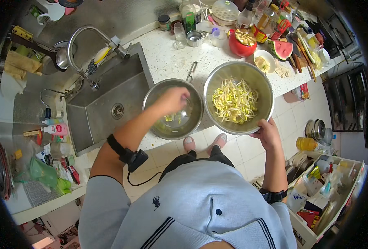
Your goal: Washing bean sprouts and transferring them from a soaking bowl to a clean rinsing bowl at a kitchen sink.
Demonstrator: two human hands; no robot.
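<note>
My left hand (175, 99) is inside a stainless steel basin (188, 123) on the counter. Its fingers are blurred and curled, and whether they hold anything is not clear. A few yellow-green bean sprout bits (172, 117) lie at the bottom of that basin, near a shiny wet patch. With my right hand (267, 132) I grip the near right rim of a second steel bowl (209, 96). A heap of soybean sprouts (235, 101) fills the middle of this bowl, which stands to the right of the first, partly over the counter's front edge.
To the left is a steel sink (104, 93) with an arched faucet (73, 46). Behind the bowls stand a red pot (241, 45), a small white bowl (264, 60), a watermelon piece (280, 49) and several bottles. An open drawer (339, 199) juts out at lower right.
</note>
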